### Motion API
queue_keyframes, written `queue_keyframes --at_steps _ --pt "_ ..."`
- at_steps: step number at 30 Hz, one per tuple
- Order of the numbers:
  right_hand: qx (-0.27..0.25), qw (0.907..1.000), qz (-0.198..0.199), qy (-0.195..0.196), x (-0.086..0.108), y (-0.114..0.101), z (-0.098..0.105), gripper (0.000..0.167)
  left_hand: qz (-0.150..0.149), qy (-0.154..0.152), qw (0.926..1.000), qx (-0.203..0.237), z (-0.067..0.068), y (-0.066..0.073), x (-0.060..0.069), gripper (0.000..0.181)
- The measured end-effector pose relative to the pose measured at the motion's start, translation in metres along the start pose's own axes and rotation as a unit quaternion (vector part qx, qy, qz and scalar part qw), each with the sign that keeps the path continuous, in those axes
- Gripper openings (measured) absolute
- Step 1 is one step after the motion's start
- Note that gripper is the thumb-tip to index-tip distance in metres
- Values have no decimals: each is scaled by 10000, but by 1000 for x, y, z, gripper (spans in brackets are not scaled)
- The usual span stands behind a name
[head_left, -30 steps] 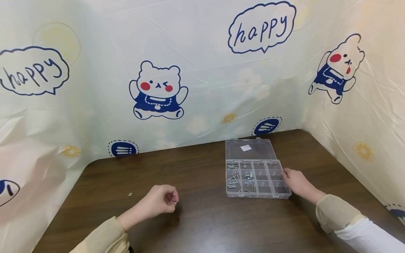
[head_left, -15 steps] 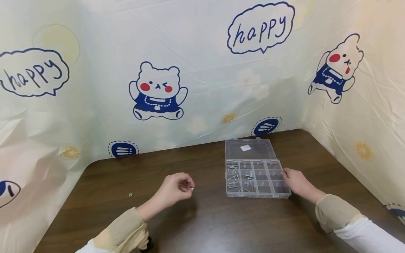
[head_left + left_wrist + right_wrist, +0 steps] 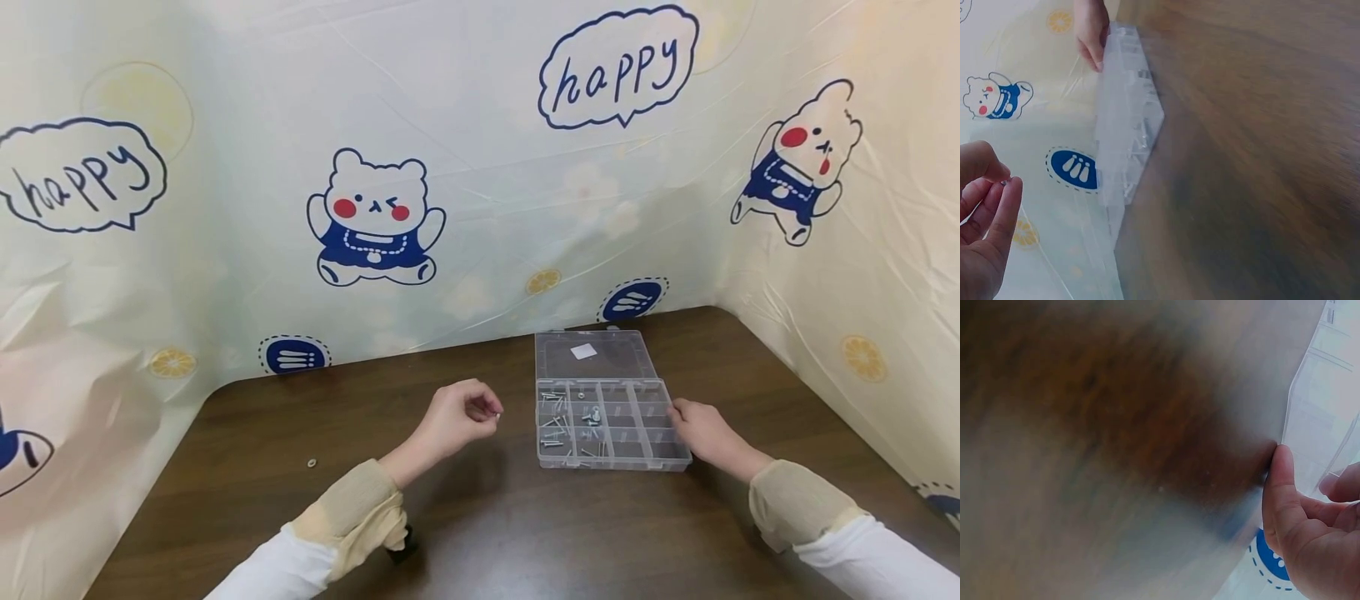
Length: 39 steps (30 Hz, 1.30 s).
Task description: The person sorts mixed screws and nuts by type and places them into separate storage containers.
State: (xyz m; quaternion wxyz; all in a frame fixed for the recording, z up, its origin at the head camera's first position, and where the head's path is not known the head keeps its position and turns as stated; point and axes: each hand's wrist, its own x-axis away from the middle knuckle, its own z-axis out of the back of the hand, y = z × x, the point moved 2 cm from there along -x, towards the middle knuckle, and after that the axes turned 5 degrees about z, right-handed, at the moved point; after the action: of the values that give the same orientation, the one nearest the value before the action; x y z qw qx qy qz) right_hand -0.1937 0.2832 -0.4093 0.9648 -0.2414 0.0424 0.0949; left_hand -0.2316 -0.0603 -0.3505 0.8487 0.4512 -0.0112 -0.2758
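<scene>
Between thumb and fingertips my left hand (image 3: 459, 421) pinches a tiny silvery metal piece (image 3: 1005, 182), mostly hidden by the fingers. It is above the table, left of a clear plastic compartment box (image 3: 630, 464). My right hand (image 3: 708, 433) grips that box by its right side; in the right wrist view the thumb lies over the rim and a finger against the outer wall. Screws (image 3: 555, 421) lie in the left column, and short bolts (image 3: 592, 417) in the second column's middle compartment. Behind them, one small nut (image 3: 581, 396) sits in its own compartment.
The box's lid (image 3: 622, 358) is folded back flat behind it, with a white label on it. A small ring-shaped nut or washer (image 3: 312, 462) lies on the brown table (image 3: 247, 517) at the left. A printed cloth (image 3: 487, 167) hangs behind and at both sides.
My left hand has moved right and away from me toward the box, still pinching the tiny metal piece. The right hand and the box have stayed put.
</scene>
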Motion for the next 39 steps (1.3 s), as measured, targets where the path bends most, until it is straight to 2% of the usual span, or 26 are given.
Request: queue_keyframes --at_steps 6,12,21,30,39 --pt "-80 9999 -102 -109 1 0 0 20 45 5 10000 -2 -15 9 -23 11" --pt "19 10000 -58 3 0 1 1 21 -69 36 10000 19 -23 20 -41 8" --pt "54 9999 -114 -84 -2 0 1 20 50 -289 9995 -118 -42 31 -67 8" --pt "35 9997 -184 -155 0 1 -1 20 290 -566 9970 -445 -66 31 -95 8" --pt "20 9999 -103 -57 -2 3 -2 19 489 -920 9879 -1148 -85 24 -112 10"
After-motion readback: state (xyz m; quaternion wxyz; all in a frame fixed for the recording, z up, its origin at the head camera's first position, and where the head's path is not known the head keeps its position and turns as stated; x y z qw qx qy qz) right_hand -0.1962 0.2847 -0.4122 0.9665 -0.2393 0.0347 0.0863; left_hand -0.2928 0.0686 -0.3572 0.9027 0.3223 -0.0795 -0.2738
